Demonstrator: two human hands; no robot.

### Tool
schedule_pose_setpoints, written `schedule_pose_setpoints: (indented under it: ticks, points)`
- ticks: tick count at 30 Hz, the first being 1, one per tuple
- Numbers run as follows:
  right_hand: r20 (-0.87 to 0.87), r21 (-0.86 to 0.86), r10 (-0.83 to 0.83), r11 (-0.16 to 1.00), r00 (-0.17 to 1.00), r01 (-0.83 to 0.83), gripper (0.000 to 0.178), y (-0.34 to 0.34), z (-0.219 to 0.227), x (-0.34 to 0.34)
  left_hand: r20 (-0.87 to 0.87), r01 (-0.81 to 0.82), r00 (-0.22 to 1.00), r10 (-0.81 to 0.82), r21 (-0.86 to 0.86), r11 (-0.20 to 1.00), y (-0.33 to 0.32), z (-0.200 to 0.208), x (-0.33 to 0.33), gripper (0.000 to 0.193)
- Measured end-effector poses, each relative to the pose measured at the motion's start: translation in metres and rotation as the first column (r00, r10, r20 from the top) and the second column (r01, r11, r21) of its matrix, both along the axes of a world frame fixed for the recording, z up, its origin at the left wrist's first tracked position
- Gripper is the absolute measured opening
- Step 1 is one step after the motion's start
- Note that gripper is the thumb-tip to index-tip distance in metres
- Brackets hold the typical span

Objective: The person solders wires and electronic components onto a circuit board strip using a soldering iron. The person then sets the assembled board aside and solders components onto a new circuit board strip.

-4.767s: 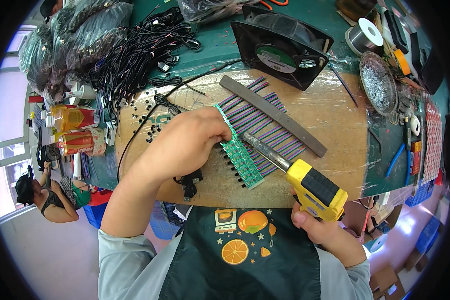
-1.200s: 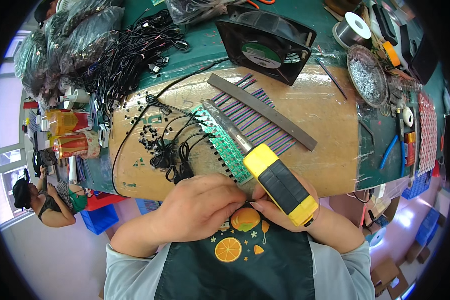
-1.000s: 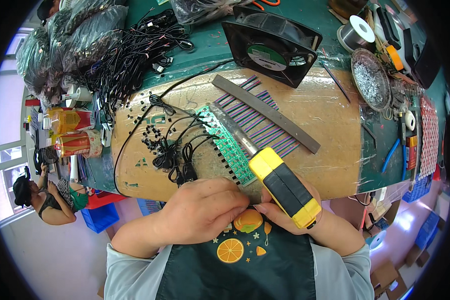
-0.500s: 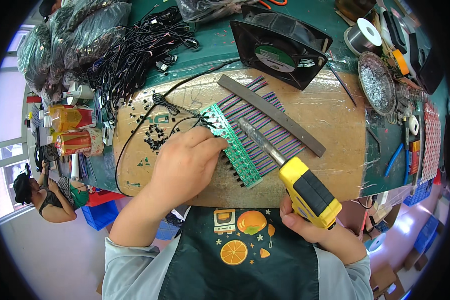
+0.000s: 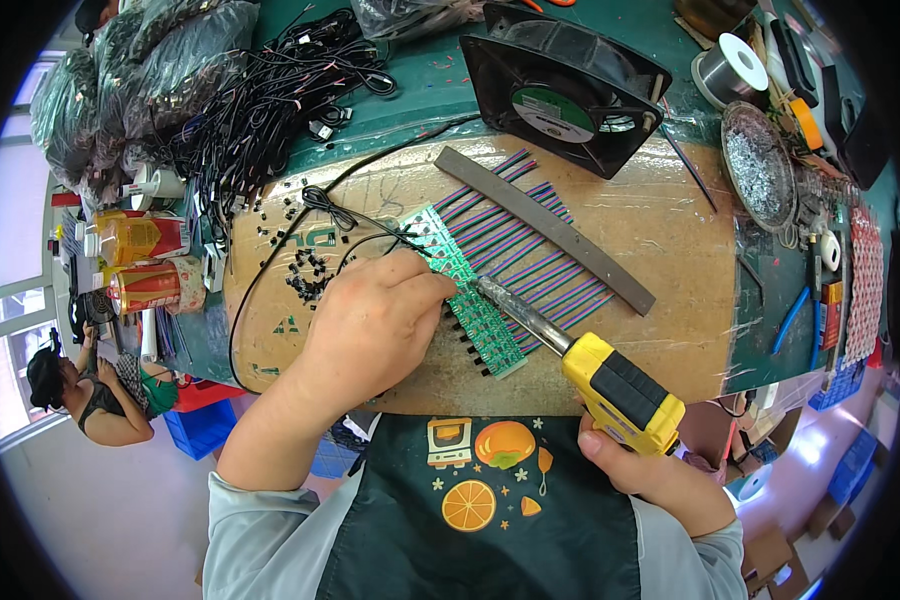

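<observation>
A: Here, where do the two hands stand, compared with half a second ago?

B: The left hand [image 5: 375, 320] lies curled, knuckles up, its fingertips pressing the near edge of the green circuit strip [image 5: 467, 290]; earlier it sat slightly higher and further left, over the scatter of black parts. The right hand [image 5: 650, 470] grips the yellow-and-black soldering gun [image 5: 622, 392] at the counter's near edge, closed round the handle; its metal tip now meets the strip just beside the left fingertips, where before it hovered a little to the right.

A: And counts?

B: One green strip, lying diagonally on one brown cardboard sheet [image 5: 670, 250]. One band of striped ribbon wires [image 5: 530, 240] runs out from under the strip, with one grey flat bar [image 5: 545, 230] laid across it. Small black parts [image 5: 305, 275] lie too many and too small to count. One black square fan [image 5: 560, 85] stands beyond the cardboard, one solder spool [image 5: 725, 68] and one round dish of metal scraps [image 5: 758, 165] to its right.

A: Packages and labels?

B: Two cans, one yellow-orange [image 5: 140, 238], one red [image 5: 150, 287], lie at the counter's [image 5: 410, 85] left edge. The fan's hub carries a round green label. Dark plastic bags [image 5: 130, 80] fill the far left corner beside a heap of black cables [image 5: 270, 100].
</observation>
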State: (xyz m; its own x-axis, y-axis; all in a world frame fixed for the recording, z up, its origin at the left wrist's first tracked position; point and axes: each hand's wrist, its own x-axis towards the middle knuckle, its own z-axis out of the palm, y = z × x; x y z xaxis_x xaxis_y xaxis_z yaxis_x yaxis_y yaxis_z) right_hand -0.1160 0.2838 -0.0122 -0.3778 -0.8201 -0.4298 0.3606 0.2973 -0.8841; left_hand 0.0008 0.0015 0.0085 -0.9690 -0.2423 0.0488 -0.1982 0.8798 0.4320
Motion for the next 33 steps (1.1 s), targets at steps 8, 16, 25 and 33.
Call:
schedule_pose_setpoints:
  ticks: [8,16,25,33]
  points:
    - [0.070,0.046,-0.030,0.999,0.997,0.027,0.023,-0.001,0.000,0.001,-0.018,0.004,1.000,-0.004,0.007,1.000,-0.001,0.000,0.000,0.013]
    - [0.046,0.046,0.000,0.999,0.999,-0.002,0.020,0.001,-0.001,0.001,0.000,0.004,1.000,-0.004,0.019,1.000,-0.002,0.000,-0.001,0.012]
    - [0.060,-0.001,-0.011,1.000,0.998,0.011,0.054,0.016,-0.019,0.009,0.020,0.004,1.000,-0.005,0.020,1.000,-0.001,0.003,-0.001,0.011]
    - [0.057,0.047,0.039,0.998,0.998,-0.042,0.055,0.024,-0.016,0.007,0.016,-0.031,0.999,0.029,0.074,0.997,0.002,0.004,-0.004,0.007]
